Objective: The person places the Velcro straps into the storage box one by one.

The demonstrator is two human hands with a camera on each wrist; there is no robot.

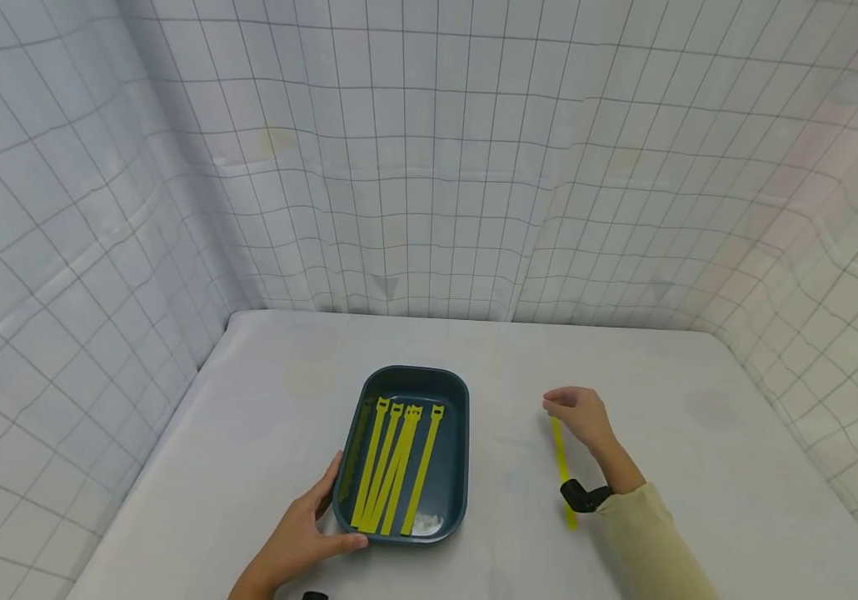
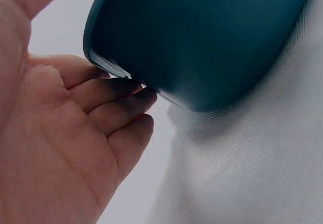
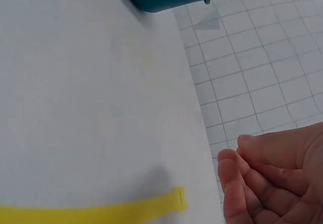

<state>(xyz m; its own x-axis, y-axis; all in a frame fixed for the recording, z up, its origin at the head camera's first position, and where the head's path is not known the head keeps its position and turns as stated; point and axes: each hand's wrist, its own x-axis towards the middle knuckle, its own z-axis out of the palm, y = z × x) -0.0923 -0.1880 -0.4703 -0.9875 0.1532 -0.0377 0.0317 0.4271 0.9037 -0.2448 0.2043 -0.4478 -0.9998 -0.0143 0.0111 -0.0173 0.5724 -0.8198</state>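
A dark teal tray [image 1: 447, 492] stands on the table, with several yellow slotted-head straps [image 1: 421, 471] lying lengthwise inside. My left hand [image 1: 303, 527] holds its near left corner, fingers along the left side and thumb at the front edge. In the left wrist view the fingertips [image 2: 145, 97] touch the tray's outer wall. To the right of the tray, one more yellow strap [image 1: 560, 450] lies on the table, partly hidden by the wrist camera. My right hand [image 1: 582, 415] hovers above its far end. Thumb and fingers are loosely bent together, apart from the strap's slotted head [image 3: 177, 200].
White cloth covers the table [image 1: 286, 392]. White grid-patterned curtains [image 1: 444, 183] hang behind it and on both sides. A black wrist camera [image 1: 582, 496] sits on my right wrist, beside a pale yellow sleeve [image 1: 654, 542].
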